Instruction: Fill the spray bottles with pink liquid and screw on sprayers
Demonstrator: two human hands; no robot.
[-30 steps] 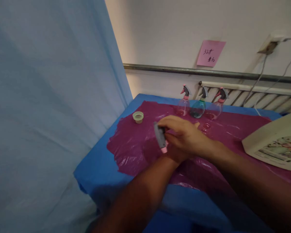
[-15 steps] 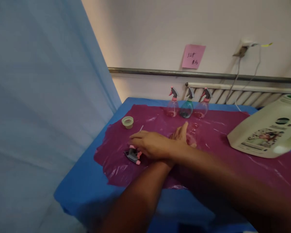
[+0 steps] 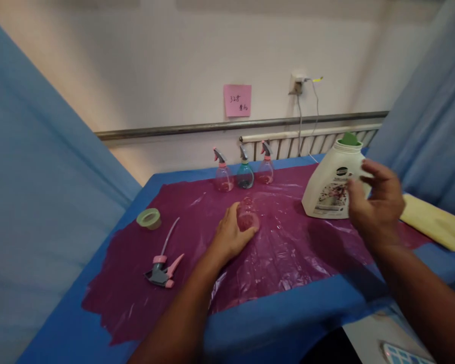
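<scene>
My left hand (image 3: 233,233) is wrapped round a clear, pinkish spray bottle (image 3: 247,215) without its top, standing on the purple plastic sheet. My right hand (image 3: 377,202) is raised in front of a large cream detergent jug (image 3: 328,189), its fingers apart and nothing in them. Whether its fingertips touch the jug cannot be made out. A green piece (image 3: 349,139) shows in the jug's mouth. Left of my left arm, a grey and pink spray trigger head (image 3: 161,270) lies on the sheet with its thin tube (image 3: 170,236) pointing away from me.
A pale green round cap (image 3: 149,218) sits at the left. Three spray bottles with trigger heads, one of them teal (image 3: 245,174), stand at the back. A folded yellow cloth (image 3: 440,222) lies at the right. Blue curtains (image 3: 41,177) hang on both sides.
My right hand has left the spray trigger head on the left and swung across to the jug. My arms no longer cross. The view has turned to the right.
</scene>
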